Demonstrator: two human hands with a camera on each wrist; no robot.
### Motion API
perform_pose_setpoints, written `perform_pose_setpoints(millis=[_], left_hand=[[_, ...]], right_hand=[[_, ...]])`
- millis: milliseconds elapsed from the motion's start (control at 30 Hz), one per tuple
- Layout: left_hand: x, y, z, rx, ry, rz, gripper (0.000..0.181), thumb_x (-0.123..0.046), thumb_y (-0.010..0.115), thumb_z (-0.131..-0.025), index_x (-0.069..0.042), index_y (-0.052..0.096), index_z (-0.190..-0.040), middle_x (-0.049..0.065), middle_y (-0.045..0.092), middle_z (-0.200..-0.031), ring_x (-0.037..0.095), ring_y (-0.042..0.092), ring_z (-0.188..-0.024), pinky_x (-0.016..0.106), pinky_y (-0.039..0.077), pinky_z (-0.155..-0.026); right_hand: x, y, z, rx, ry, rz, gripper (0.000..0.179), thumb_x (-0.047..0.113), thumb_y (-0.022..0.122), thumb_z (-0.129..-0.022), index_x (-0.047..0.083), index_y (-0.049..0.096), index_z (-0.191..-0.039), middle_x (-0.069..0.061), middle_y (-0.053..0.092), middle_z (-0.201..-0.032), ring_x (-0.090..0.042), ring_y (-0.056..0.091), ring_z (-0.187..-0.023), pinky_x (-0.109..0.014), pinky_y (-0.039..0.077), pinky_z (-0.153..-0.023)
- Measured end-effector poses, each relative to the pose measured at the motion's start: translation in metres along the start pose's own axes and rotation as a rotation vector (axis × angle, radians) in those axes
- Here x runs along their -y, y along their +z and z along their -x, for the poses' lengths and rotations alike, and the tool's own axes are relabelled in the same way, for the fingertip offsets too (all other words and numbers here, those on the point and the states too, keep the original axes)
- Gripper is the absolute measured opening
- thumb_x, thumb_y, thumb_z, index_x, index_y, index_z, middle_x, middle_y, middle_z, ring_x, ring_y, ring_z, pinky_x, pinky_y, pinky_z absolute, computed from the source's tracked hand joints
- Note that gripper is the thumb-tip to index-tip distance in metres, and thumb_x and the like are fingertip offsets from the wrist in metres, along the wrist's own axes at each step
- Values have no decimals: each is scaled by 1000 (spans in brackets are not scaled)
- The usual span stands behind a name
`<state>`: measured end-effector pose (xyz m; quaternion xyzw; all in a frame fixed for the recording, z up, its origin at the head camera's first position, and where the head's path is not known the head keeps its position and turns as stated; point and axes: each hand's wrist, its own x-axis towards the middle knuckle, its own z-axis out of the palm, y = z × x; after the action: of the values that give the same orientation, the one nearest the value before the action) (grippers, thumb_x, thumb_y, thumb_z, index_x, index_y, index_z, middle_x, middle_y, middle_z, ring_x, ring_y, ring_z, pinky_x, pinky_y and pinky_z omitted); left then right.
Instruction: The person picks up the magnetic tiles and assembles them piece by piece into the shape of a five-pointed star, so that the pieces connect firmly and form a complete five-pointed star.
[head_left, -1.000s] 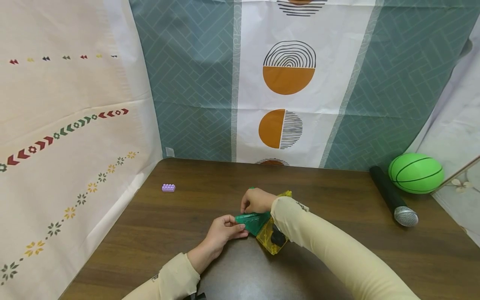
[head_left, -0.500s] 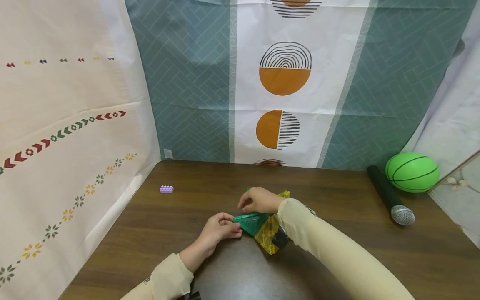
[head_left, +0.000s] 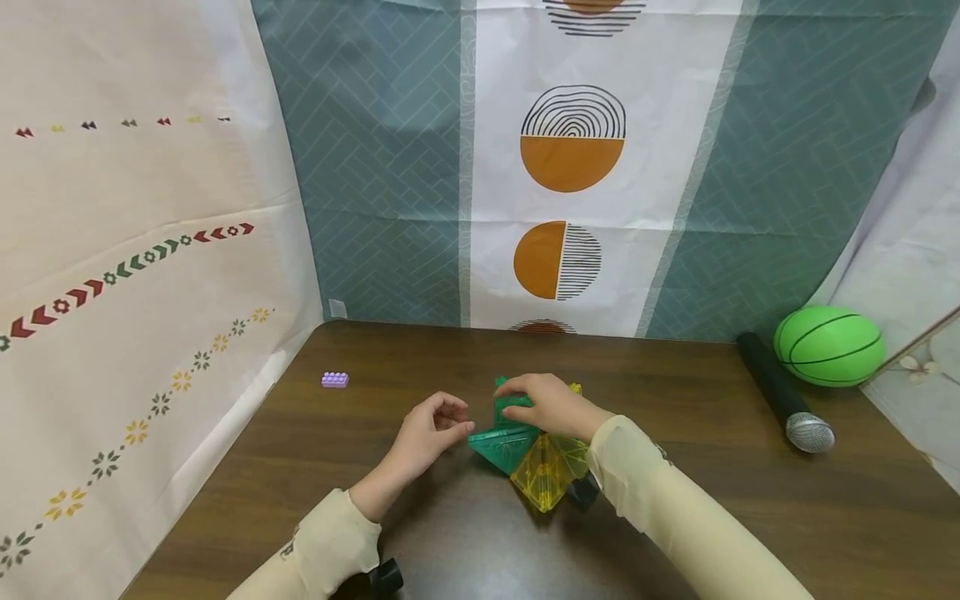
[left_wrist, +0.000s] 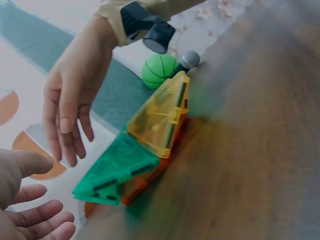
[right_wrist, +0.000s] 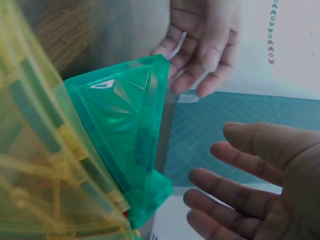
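A structure of translucent magnetic tiles stands on the wooden table. In the head view its green triangular tile (head_left: 501, 450) points left and its yellow tiles (head_left: 542, 475) lie toward the front and right. Orange-red tile (left_wrist: 142, 186) shows low down in the left wrist view. My left hand (head_left: 429, 435) is just off the green tip, fingers loosely bent, holding nothing. Above the structure hovers my right hand (head_left: 553, 405), partly covering its far green part. The right wrist view shows that hand's fingers (right_wrist: 235, 197) spread and apart from the green tile (right_wrist: 120, 120).
A purple toy brick (head_left: 335, 380) lies at the back left of the table (head_left: 420, 358). At the right are a black microphone (head_left: 783, 392) and a green ball (head_left: 828, 346). A patterned cloth (head_left: 382, 167) hangs along the back edge.
My left hand has let go of the green tile's tip and drawn back to the left. My right hand has moved right and opened, uncovering more of the green and yellow tiles.
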<state>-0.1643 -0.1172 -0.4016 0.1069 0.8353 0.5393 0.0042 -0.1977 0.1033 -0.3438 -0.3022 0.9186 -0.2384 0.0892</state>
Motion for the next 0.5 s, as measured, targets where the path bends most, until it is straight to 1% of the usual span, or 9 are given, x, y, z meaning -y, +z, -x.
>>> perform_pose_setpoints(millis=[100,200,300,367,500], left_hand=[[-10,0,-4,-13,71,-77,29,-17,72,-86,-6,63,-111,13,66,-109,23,65,-96,37,54,-85],[-18,1,-8,-32,155,-157,30,-17,73,-86,-8,63,-112,12,65,-110,26,64,-101,42,53,-88],[-27,-1,-11,-57,226,-251,37,-19,74,-84,-9,61,-118,10,63,-114,27,61,-108,44,52,-91],[-31,-3,-13,-72,274,-333,43,-21,74,-84,-9,60,-123,8,61,-120,26,58,-114,45,50,-95],[-36,-8,-19,-99,378,-480,54,-26,75,-83,-10,56,-131,11,58,-130,29,53,-122,49,44,-103]], right_hand=[[-2,-1,9,-37,2,39,39,21,63,-94,8,59,-131,-9,60,-133,-29,55,-124,-48,45,-104],[-3,-2,18,-75,17,68,45,25,64,-93,10,56,-134,-8,57,-136,-30,53,-124,-49,43,-105],[-6,-3,27,-114,23,115,49,28,65,-92,12,53,-138,-10,53,-141,-31,50,-127,-51,42,-106],[-9,-3,32,-138,34,139,53,31,65,-92,14,51,-140,-12,48,-145,-33,47,-130,-53,40,-107],[-18,-7,43,-189,47,158,59,35,65,-91,16,46,-143,-15,40,-151,-39,38,-137,-58,36,-108]])
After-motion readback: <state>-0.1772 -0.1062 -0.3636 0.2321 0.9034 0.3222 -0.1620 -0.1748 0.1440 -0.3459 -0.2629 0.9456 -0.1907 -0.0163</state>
